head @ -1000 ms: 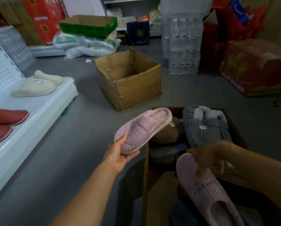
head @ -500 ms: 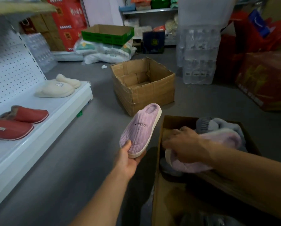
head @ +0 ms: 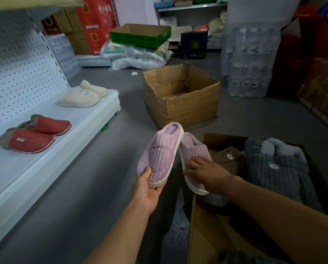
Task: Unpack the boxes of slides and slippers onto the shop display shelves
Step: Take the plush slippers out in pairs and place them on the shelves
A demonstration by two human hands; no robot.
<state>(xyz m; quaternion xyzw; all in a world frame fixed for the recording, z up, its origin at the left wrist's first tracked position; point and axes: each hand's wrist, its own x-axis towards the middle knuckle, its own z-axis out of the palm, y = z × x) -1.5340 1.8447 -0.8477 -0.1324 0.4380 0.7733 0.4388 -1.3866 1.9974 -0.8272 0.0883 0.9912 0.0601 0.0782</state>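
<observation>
While your left hand point(head: 147, 189) grips one lilac slipper point(head: 159, 155) | right hand point(head: 205, 172) clutches its mate point(head: 192, 149) beside it | loose hold risks dropping.

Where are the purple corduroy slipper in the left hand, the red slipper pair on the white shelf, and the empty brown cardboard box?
Purple corduroy slipper point(head: 159, 153), head view, on its ribbed upper.
Red slipper pair point(head: 31, 141), head view, on the nearer slipper's upper.
Empty brown cardboard box point(head: 188, 109), head view, on its front wall.

Ribbed plush lilac slipper point(head: 160, 155), creased cardboard box point(head: 180, 103), perforated metal shelf point(head: 51, 141)
</observation>
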